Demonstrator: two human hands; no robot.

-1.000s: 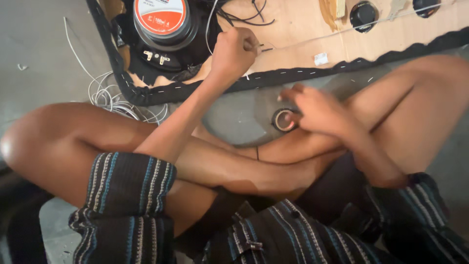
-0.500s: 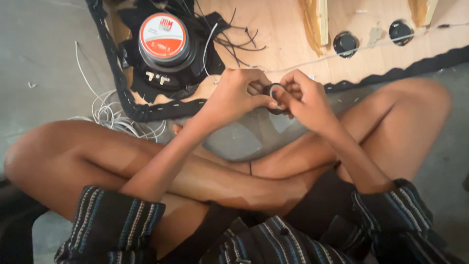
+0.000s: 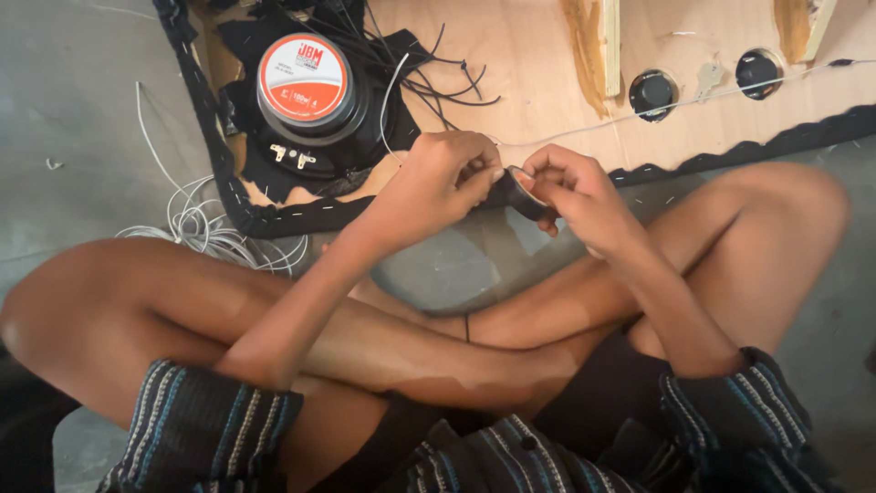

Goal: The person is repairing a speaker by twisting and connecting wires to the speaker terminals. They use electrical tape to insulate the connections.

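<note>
I sit cross-legged on the floor with both hands together above my knees. My right hand [image 3: 573, 187] grips a small roll of black tape [image 3: 522, 197]. My left hand [image 3: 445, 175] pinches the roll's near side, its fingers closed against the tape. A thin white wire [image 3: 391, 87] runs up from my left hand towards a round black speaker with an orange and white label [image 3: 308, 84]. The speaker lies face down in an open wooden box [image 3: 538, 64] right in front of my hands.
The box has a black fabric edge [image 3: 228, 205] held with staples. Loose black wires [image 3: 438, 73] spread beside the speaker. Two round black fittings [image 3: 653, 91] sit in the box panel. A coil of white wire [image 3: 196, 228] lies on the grey floor at left.
My left hand left the box's wiring and came down to meet my right hand. My right hand lifted the tape roll from my lap to the box's edge.
</note>
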